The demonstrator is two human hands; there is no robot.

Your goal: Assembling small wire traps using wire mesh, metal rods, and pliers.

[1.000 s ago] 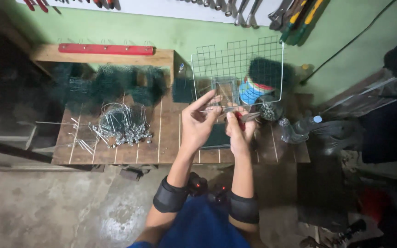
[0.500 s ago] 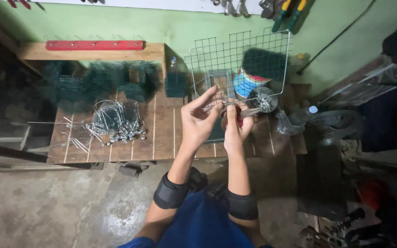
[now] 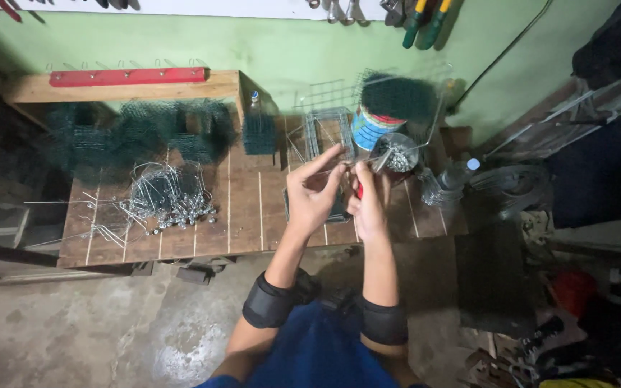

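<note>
My left hand (image 3: pixel 313 192) pinches a thin wire at the near edge of a silver wire grid cage (image 3: pixel 327 131) over a low wooden slat table (image 3: pixel 246 219). Close beside it, almost touching, my right hand (image 3: pixel 369 207) grips a red-handled tool (image 3: pixel 359 190), most of which is hidden in the fist. The tool's tip meets the wire near my left fingertips. Both forearms wear black bands near the elbows.
A pile of bent wire hooks (image 3: pixel 161 199) lies on the table's left. Dark green mesh bundles (image 3: pixel 138 129) sit behind it under a red bar (image 3: pixel 127 75). A striped tin (image 3: pixel 368 127), a tub of small metal bits (image 3: pixel 397 151) and a plastic bottle (image 3: pixel 456 172) stand at right. Clutter fills the floor at right.
The wire grid, upright and tall before, now lies lower and farther back, blurred by motion. My hands stay together at its near edge. The view has shifted.
</note>
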